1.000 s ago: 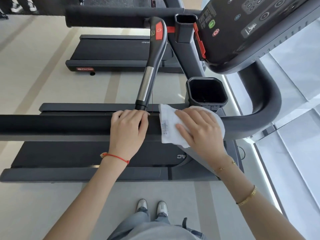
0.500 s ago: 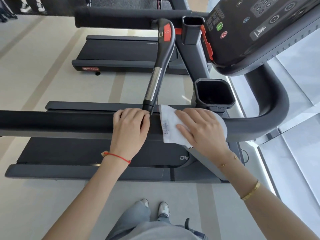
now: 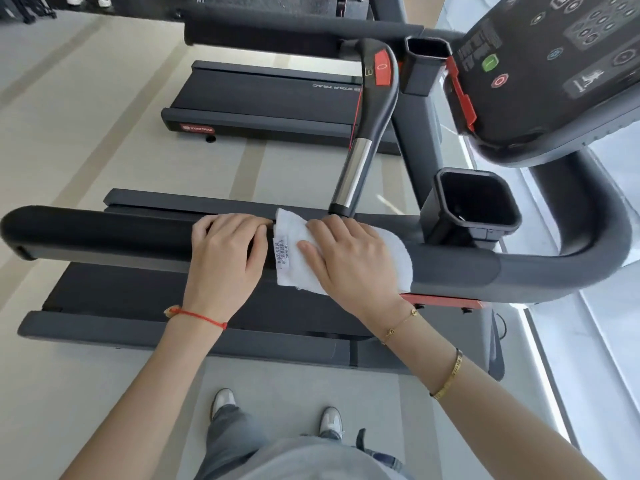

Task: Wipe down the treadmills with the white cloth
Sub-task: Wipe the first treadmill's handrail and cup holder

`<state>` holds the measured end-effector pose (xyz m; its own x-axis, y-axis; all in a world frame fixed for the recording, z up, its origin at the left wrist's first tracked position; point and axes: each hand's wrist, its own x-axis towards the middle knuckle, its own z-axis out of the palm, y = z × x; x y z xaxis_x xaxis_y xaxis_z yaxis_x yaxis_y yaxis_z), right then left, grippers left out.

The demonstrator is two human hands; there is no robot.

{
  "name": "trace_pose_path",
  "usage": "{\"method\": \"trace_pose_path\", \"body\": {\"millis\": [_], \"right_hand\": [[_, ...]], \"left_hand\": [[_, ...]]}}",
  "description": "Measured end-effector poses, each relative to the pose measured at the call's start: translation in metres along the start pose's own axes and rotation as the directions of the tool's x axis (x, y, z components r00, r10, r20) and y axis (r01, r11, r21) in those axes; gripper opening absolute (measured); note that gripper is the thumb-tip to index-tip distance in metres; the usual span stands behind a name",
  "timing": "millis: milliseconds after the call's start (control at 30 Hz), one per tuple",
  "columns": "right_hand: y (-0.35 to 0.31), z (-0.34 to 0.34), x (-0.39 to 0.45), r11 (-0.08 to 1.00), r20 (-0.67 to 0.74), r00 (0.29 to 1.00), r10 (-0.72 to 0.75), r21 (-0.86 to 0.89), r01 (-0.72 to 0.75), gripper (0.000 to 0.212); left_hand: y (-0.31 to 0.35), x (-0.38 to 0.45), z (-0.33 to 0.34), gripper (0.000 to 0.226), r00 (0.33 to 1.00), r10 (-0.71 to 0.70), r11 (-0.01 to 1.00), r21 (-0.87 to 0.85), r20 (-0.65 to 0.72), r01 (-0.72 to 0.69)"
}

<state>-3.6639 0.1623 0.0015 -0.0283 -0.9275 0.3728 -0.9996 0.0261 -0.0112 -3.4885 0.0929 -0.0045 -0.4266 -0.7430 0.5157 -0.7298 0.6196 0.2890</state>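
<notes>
Two treadmills are in front of me: the near one (image 3: 194, 303), whose side rail I am leaning over, and a second one (image 3: 263, 95) farther off across the pale floor. There is one white cloth (image 3: 398, 251), draped over the top of the near treadmill's black handrail (image 3: 104, 233), just left of where the rail bends up toward the console (image 3: 554, 71). A small printed label shows on the cloth's left part. Two cup holders sit by the console, one (image 3: 476, 202) just beyond the cloth, the other (image 3: 427, 60) higher up. One slanted grip bar (image 3: 367, 133) with a chrome section and a red button comes down to the rail right behind my fingers.

My right hand (image 3: 349, 258) lies flat on the cloth, fingers straight and together, pressing it onto the rail; nothing is curled round it. My left hand (image 3: 228, 251) sits just beside the cloth's left edge, fingers bent over the far side of the handrail and gripping it. I wear one red string on the left wrist and two gold bracelets on the right forearm. Both forearms reach forward, and my two shoes show below.
</notes>
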Motion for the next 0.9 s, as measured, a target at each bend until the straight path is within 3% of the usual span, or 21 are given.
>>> {"method": "trace_pose_path", "body": {"millis": [200, 300, 600, 733, 900], "right_hand": [[-0.044, 0.002, 0.036, 0.998, 0.157, 0.987, 0.037, -0.052, -0.029, 0.059], [-0.069, 0.006, 0.054, 0.998, 0.167, 0.986, -0.016, -0.062, 0.027, 0.048], [-0.156, 0.029, 0.116, 0.992, 0.268, 0.961, -0.07, 0.12, 0.039, 0.041], [-0.193, 0.036, 0.131, 0.991, 0.237, 0.969, -0.074, 0.123, 0.045, 0.042], [-0.206, 0.032, 0.12, 1.0, 0.151, 0.988, -0.003, -0.011, 0.004, 0.046]], "left_hand": [[-0.067, 0.0, -0.023, 0.023, 0.999, 0.024, 1.0, -0.017, 0.032, -0.023], [-0.098, -0.001, -0.033, 0.023, 0.998, 0.046, 0.998, -0.035, 0.041, -0.044], [-0.176, -0.002, -0.065, 0.022, 0.998, 0.043, 0.998, -0.044, 0.045, -0.041], [-0.216, -0.001, -0.08, 0.025, 0.998, 0.034, 0.998, -0.057, 0.06, -0.03], [-0.249, -0.002, -0.091, 0.025, 0.996, 0.04, 0.994, -0.106, 0.075, -0.032]]}}
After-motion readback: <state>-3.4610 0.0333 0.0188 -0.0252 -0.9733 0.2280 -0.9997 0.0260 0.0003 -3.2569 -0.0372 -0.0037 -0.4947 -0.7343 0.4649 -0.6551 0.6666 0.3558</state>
